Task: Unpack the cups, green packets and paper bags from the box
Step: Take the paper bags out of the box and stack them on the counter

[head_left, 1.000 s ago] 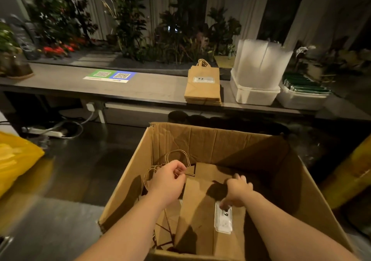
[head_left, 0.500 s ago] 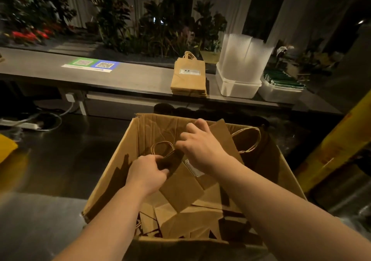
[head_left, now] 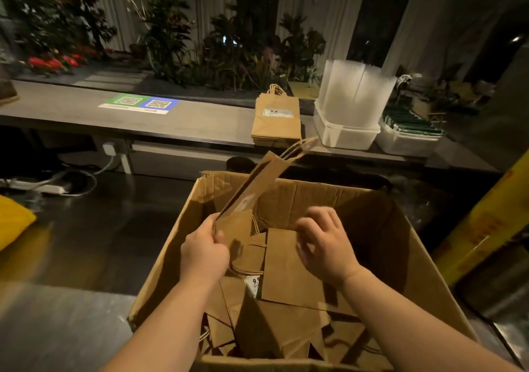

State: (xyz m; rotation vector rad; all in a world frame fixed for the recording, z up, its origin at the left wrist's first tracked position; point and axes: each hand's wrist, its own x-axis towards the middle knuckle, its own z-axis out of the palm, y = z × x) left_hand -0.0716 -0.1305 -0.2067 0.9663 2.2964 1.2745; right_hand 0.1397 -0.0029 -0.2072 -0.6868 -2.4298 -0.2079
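An open cardboard box (head_left: 398, 245) stands in front of me with several flat brown paper bags (head_left: 289, 274) lying loose inside. My left hand (head_left: 204, 254) grips the bottom end of one paper bag (head_left: 257, 185), which slants up and away over the box's far wall with its handles at the top. My right hand (head_left: 326, 245) hovers over the bags in the box, fingers spread and curled, holding nothing. On the counter behind lie a stack of paper bags (head_left: 276, 122), a white tub of clear cups (head_left: 350, 105) and a tub of green packets (head_left: 409, 125).
The grey counter (head_left: 86, 114) carries a green and blue QR sign (head_left: 140, 104); plants line the back. A yellow object (head_left: 483, 222) stands right of the box, a yellow bag (head_left: 13, 222) at the left edge. A power strip with cables (head_left: 51, 188) lies on the dark floor.
The right hand has let go of the lifted bag and dropped back toward the bags in the box. The left hand now holds that bag alone, raised higher and slanting over the far wall.
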